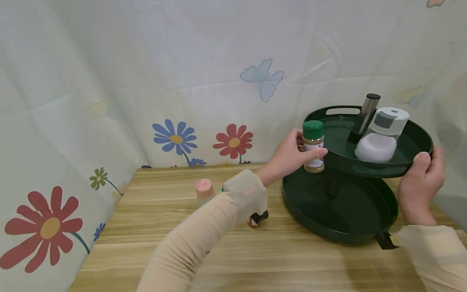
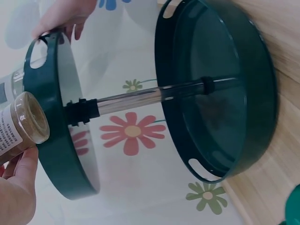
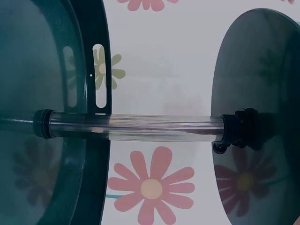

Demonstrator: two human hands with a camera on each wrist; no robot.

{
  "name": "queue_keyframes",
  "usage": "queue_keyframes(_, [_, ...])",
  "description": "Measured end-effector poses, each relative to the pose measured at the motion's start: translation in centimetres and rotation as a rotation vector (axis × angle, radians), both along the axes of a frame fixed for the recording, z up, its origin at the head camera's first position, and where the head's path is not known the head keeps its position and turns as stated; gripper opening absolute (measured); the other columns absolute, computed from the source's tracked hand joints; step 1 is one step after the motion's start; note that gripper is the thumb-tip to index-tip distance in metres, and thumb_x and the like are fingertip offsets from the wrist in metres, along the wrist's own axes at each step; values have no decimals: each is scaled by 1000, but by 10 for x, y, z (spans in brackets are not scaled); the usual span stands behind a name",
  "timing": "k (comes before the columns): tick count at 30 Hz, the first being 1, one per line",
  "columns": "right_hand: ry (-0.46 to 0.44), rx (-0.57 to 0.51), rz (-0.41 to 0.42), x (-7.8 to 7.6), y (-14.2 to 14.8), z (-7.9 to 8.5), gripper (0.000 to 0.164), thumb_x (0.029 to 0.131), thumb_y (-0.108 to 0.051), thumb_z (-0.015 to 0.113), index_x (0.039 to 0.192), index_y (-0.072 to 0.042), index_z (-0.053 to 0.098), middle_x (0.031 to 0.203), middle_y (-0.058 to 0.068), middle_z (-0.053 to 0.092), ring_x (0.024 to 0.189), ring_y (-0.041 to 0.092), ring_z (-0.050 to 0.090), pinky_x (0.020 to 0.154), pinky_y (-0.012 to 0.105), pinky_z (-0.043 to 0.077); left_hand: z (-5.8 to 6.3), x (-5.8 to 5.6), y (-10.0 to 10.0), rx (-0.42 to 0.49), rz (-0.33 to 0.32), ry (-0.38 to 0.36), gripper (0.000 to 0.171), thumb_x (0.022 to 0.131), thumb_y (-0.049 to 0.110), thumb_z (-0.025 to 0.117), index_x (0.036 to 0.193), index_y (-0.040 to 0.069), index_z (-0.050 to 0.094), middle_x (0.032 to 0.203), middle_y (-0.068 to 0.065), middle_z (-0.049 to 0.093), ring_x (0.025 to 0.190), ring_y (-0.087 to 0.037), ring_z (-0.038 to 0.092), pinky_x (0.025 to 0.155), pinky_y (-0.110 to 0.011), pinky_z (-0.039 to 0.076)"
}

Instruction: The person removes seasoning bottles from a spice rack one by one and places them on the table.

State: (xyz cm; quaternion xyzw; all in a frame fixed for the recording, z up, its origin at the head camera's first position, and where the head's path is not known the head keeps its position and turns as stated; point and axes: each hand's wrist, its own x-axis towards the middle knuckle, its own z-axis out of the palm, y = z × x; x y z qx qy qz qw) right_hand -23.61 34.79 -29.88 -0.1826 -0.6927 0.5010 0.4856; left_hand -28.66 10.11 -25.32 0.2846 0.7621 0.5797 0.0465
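Observation:
My left hand [image 1: 282,158] holds a spice jar [image 1: 313,142] with a green lid and brown contents, thumb across its label. The jar is upright at the left rim of the upper tray [image 1: 365,165] of a dark green two-tier turntable rack. On the rack's right side, my right hand [image 1: 421,188] grips the upper tray's rim, thumb on top. Inside that tray stand a slim steel cylinder [image 1: 366,115] with a black top and a white-lidded jar [image 1: 383,140] of white powder. Below is the lower tray [image 1: 328,232], joined by a clear post [image 3: 164,127].
Left of the rack, a pink-lidded bottle [image 1: 204,188] stands on the wooden table [image 1: 146,227], partly behind the left sleeve. A small jar [image 1: 253,222] shows beneath that forearm, mostly hidden. In the left wrist view a green lid [image 2: 293,206] is at the edge. A flowered curtain [image 1: 204,81] hangs behind.

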Motion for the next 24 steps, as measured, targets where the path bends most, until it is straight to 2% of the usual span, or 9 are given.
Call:
queue_keyframes(14, [7,-7,-2,0,0,0,34,91,-17,30,117,-20,52,97,-18,48,91,-5,41,84,13,30,-21,-5,-19,-43,8,-34,42,77,31,67,107,13,43,101,1,54,88,-9,53,72,-21,47])
queue_keyframes(24, [4,-26,3,-1,0,0,34,92,-19,30,119,-20,51,103,-17,49,96,-2,43,87,13,30,-34,-5,-31,-45,16,-74,40,77,30,67,106,14,44,99,1,54,87,-10,53,73,-21,47])
